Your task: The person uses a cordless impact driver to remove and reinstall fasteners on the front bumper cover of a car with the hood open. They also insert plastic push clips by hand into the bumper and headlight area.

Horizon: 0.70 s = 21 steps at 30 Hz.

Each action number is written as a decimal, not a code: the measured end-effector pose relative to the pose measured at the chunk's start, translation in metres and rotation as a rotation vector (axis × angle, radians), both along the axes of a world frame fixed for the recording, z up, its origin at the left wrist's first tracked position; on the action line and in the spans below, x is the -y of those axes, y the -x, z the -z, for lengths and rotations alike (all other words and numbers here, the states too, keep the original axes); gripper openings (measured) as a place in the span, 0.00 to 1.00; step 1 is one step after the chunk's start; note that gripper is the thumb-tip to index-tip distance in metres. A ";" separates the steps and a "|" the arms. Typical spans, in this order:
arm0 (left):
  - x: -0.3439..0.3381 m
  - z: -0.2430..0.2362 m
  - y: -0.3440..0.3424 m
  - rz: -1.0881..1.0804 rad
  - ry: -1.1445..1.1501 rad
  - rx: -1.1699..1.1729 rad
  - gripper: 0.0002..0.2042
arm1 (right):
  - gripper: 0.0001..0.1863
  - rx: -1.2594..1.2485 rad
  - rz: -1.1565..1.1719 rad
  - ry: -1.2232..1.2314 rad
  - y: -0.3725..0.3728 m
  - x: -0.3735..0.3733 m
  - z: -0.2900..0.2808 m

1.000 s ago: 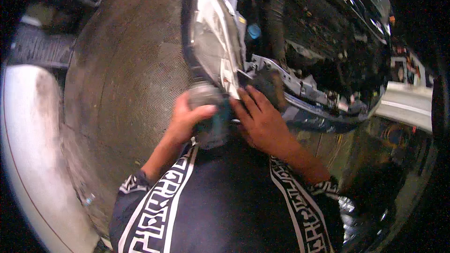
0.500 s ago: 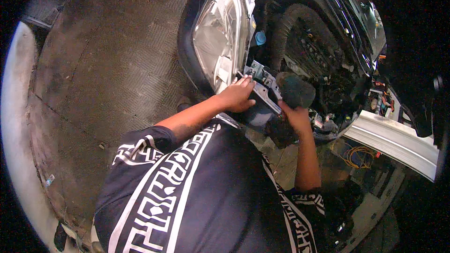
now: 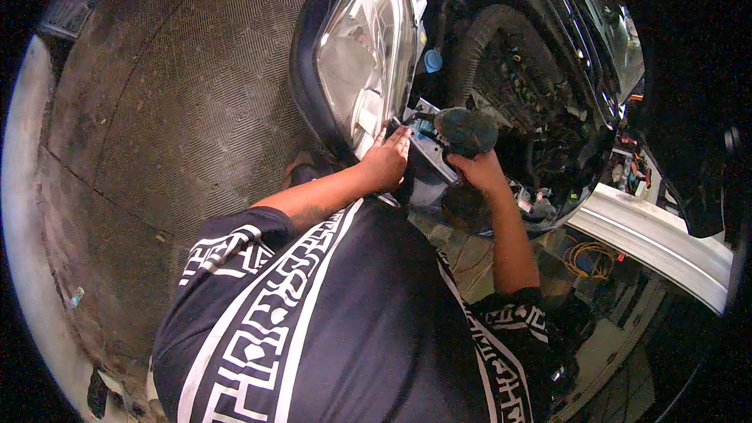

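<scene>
My right hand is shut on a dark teal power drill, its front end angled leftward over a silver metal bracket beside the car's headlight. My left hand rests at the bracket's left end, fingers stretched out against it, just below the lens. The drill's lower part is partly hidden by my right hand, and I cannot make out what its tip touches.
Around the bracket are the open engine bay with a blue cap and black hoses. A long white panel and coiled yellow cord lie to the right. Textured floor extends left, bordered by a white surface.
The drill was by my left hand a second ago; now my right hand holds it. It has since shifted up-left over the bracket, while my left hand stays on the bracket.
</scene>
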<state>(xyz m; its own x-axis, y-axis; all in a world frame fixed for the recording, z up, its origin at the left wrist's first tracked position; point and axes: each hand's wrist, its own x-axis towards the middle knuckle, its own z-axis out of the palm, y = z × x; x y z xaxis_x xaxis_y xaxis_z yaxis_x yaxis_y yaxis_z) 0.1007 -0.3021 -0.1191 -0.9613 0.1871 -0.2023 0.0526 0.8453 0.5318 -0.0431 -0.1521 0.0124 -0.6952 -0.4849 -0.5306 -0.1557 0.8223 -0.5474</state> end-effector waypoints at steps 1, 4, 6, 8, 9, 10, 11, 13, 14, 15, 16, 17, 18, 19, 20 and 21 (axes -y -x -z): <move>0.001 0.000 0.000 -0.004 -0.010 0.005 0.44 | 0.20 -0.005 -0.015 -0.029 0.003 0.002 -0.003; 0.004 -0.001 0.002 0.009 -0.025 0.032 0.43 | 0.25 -0.014 0.012 -0.137 0.009 0.012 -0.013; 0.005 -0.001 0.003 0.020 -0.032 0.056 0.43 | 0.26 0.018 -0.037 -0.192 0.016 0.021 -0.021; 0.006 -0.001 0.004 0.023 -0.041 0.080 0.43 | 0.26 0.048 -0.169 -0.193 0.023 0.031 -0.026; 0.006 -0.001 0.004 0.026 -0.036 0.088 0.43 | 0.26 0.044 -0.230 -0.179 0.024 0.034 -0.027; 0.006 -0.002 0.005 0.028 -0.031 0.095 0.43 | 0.26 0.005 -0.279 -0.141 0.024 0.037 -0.028; 0.006 -0.002 0.004 0.030 -0.026 0.101 0.43 | 0.26 -0.029 -0.324 -0.100 0.024 0.037 -0.030; 0.008 -0.002 0.005 0.041 -0.037 0.108 0.44 | 0.27 0.022 -0.213 -0.204 0.024 0.036 -0.031; 0.008 -0.002 0.005 0.043 -0.044 0.109 0.44 | 0.28 0.049 -0.156 -0.265 0.023 0.034 -0.031; 0.009 -0.002 0.006 0.053 -0.042 0.105 0.44 | 0.29 0.034 -0.192 -0.243 0.024 0.032 -0.031; 0.009 -0.002 0.007 0.064 -0.039 0.103 0.44 | 0.29 0.022 -0.227 -0.230 0.024 0.030 -0.031; 0.011 -0.002 0.006 0.076 -0.031 0.108 0.44 | 0.30 0.020 -0.238 -0.213 0.024 0.029 -0.029; 0.012 -0.002 0.006 0.066 -0.034 0.101 0.44 | 0.31 0.018 -0.248 -0.197 0.025 0.028 -0.028; 0.011 -0.002 0.006 0.061 -0.034 0.099 0.44 | 0.32 0.025 -0.230 -0.180 0.025 0.027 -0.028; 0.011 -0.003 0.006 0.055 -0.034 0.090 0.44 | 0.32 0.029 -0.207 -0.192 0.025 0.027 -0.027; 0.010 -0.003 0.005 0.050 -0.037 0.066 0.44 | 0.33 0.037 -0.221 -0.171 0.025 0.027 -0.027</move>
<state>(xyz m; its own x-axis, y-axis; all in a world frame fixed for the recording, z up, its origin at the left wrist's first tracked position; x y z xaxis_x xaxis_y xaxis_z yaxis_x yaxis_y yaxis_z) 0.0960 -0.3126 -0.1164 -0.9353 0.2427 -0.2576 0.0576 0.8224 0.5660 -0.0683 -0.1795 0.0395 -0.5612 -0.5237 -0.6409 -0.3240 0.8516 -0.4121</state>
